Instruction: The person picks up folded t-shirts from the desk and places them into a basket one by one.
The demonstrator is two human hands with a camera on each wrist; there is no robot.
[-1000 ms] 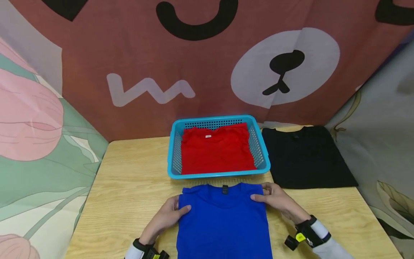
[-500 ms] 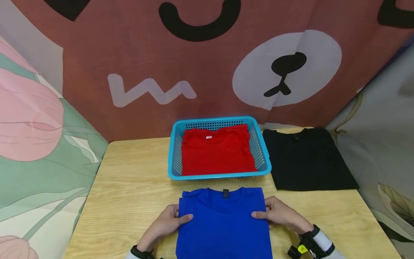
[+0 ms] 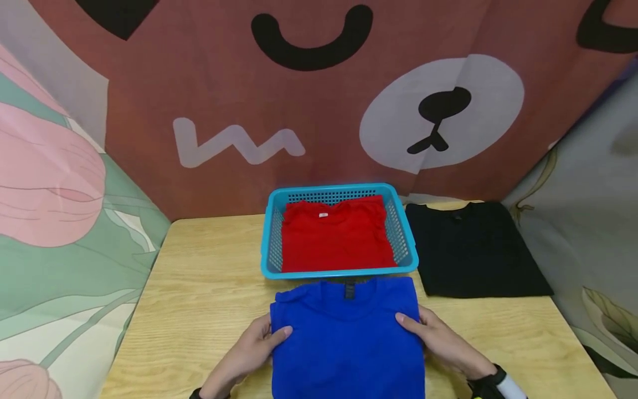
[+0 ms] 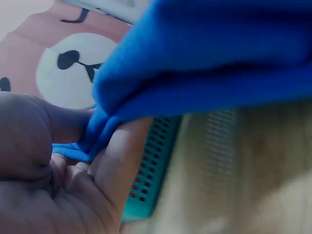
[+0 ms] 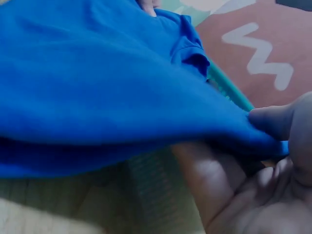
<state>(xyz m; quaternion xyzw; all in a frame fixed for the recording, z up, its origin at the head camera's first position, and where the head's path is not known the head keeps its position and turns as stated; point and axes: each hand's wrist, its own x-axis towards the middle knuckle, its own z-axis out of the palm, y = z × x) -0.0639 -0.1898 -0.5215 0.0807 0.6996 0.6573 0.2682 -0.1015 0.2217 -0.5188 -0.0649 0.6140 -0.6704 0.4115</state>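
Left hand [image 3: 255,344], right hand [image 3: 442,339], blue shirt [image 3: 348,346] (folded) between; both gripping it

The head view's lower edge cuts off the blue shirt [image 3: 349,346], whose cloth hides fingers of the left hand [image 3: 255,344] and right hand [image 3: 441,337]; the white tag [image 3: 323,215] on the red shirt [image 3: 340,242] (tiny from here) is unreadable.

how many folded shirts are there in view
3: a blue shirt held by the left grip and right grip, a red shirt in the basket, and a black shirt on the table to the basket's right. More could be hidden underneath.
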